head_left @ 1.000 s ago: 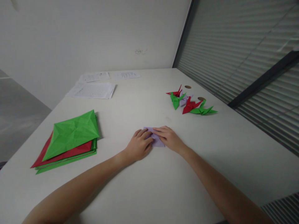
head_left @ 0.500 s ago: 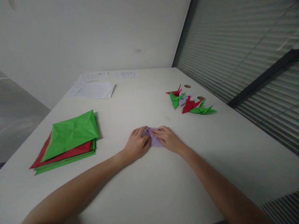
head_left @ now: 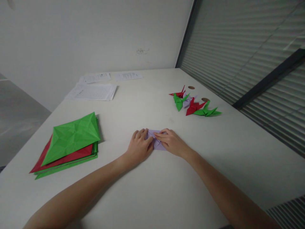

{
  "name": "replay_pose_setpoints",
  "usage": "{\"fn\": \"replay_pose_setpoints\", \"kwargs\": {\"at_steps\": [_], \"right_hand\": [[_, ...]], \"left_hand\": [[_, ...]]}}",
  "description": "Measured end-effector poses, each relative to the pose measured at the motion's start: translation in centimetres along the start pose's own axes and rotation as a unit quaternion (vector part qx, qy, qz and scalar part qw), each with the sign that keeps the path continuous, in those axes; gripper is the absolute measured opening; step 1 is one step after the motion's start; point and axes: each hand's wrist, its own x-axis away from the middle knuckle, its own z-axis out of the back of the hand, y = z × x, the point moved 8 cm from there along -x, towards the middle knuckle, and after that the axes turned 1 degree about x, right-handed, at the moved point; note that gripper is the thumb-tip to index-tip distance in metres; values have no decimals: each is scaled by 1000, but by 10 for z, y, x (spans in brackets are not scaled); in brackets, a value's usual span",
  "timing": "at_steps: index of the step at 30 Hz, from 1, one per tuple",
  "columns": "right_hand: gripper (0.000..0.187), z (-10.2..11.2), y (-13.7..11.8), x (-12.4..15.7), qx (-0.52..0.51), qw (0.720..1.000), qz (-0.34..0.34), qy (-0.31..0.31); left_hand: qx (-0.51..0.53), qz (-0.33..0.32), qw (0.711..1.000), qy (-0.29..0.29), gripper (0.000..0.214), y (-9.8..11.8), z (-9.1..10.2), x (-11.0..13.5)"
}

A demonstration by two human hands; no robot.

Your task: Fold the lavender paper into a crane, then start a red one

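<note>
Basically, the purple paper (head_left: 159,146) is lying midway between the table's (head_left: 133,111) side edges, sandwiched between both hands — neither's nearer, long axis unclear. The left hand (head_left: 140,145) is pressing it, half-curled; the right hand (head_left: 172,142) is touching it, fingers bunched — can't tell if either's gripping. Folded birds (head_left: 193,108) are sitting toward the right edge.

both forearms are bare and lean inward. the left hand (head_left: 140,145) is turned with its back upward, the fingers bent and pointing forward, the thumb stretched toward the right hand (head_left: 172,142). this one has its fingers almost straight, close together and pointing to the left. the fingertips are near the left thumb.
</note>
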Motion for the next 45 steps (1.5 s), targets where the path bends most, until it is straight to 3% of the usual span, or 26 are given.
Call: {"fn": "replay_pose_setpoints", "kwargs": {"at_steps": [12,20,33,45], "right_hand": [[38,2,-2,0,3,1000,2,-8],[37,4,-3,-1,-9,1000,-1,-11],[43,3,0,0,-15,1000,-7,-22],[37,6,2,2,-60,997,-16,-42]], "left_hand": [[-43,-14,999,2,27,4,-3,2],[-7,-43,999,-2,25,8,-3,0],[19,-19,1000,3,29,3,-1,-2],[12,-5,1000,-2,33,-1,-1,-3]]}}
